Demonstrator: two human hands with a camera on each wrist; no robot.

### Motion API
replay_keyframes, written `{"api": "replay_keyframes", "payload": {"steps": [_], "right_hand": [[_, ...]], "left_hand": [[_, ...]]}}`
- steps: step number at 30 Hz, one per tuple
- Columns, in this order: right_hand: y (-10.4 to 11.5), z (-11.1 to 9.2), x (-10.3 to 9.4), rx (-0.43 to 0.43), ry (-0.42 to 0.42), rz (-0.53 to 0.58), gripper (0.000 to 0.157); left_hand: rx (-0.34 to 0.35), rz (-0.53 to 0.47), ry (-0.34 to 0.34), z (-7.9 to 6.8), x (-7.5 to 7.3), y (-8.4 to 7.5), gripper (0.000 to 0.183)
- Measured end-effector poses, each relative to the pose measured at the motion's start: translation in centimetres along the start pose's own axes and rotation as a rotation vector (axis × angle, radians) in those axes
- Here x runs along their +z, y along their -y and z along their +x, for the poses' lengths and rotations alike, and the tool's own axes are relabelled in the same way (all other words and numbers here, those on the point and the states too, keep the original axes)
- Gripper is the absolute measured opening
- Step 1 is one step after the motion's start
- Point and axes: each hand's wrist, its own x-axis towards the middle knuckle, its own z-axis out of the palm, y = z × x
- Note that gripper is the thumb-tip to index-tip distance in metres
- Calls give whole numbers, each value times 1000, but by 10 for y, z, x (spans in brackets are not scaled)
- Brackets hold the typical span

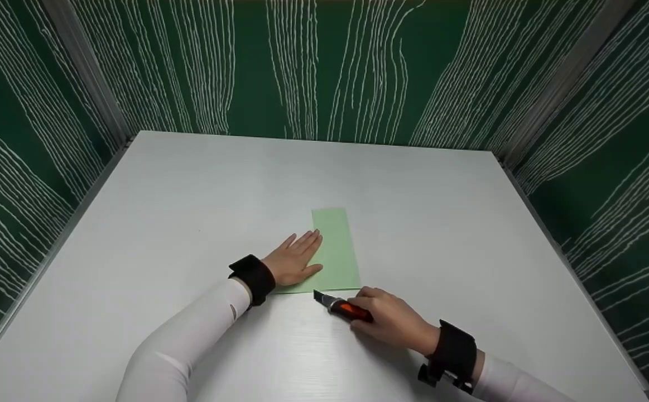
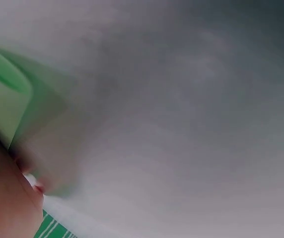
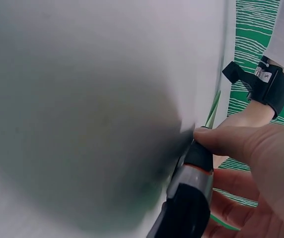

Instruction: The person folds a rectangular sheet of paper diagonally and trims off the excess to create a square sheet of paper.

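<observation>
A light green sheet of paper (image 1: pixel 336 245) lies on the white table, its near edge just in front of the hands. My left hand (image 1: pixel 293 261) rests on the left part of the sheet with its fingers extended and partly covers it. In the left wrist view, part of the green paper (image 2: pixel 8 106) curves up off the table beside the hand (image 2: pixel 10 193). My right hand (image 1: pixel 394 318) grips a black and red utility knife (image 1: pixel 352 310), its dark blade pointing left near the paper's close edge. Whether the blade touches the paper I cannot tell. The thumb lies along the knife (image 3: pixel 189 193) in the right wrist view.
The white table (image 1: pixel 218 184) stretches out around the paper on all sides. Green panels (image 1: pixel 251 72) with wavy white lines stand behind it and at both sides, with grey posts (image 1: pixel 90 72) at the back corners. Each wrist wears a black strap (image 1: pixel 254 279).
</observation>
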Motion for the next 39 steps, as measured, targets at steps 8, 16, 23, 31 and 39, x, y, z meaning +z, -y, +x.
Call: {"api": "replay_keyframes", "payload": {"steps": [8, 16, 23, 31, 39], "right_hand": [[1, -1, 1, 18, -10, -5, 33], [-1, -5, 2, 26, -65, -16, 31], [3, -6, 5, 42, -36, -6, 32], [5, -5, 5, 48, -14, -5, 31], [3, -6, 6, 58, -36, -28, 33]], "left_hand": [[1, -1, -10, 1, 1, 1, 72], [-2, 6, -13, 0, 1, 0, 74], [-9, 13, -7, -1, 0, -1, 74], [-4, 30, -4, -3, -3, -4, 73], [-8, 27, -9, -2, -1, -3, 73]]}}
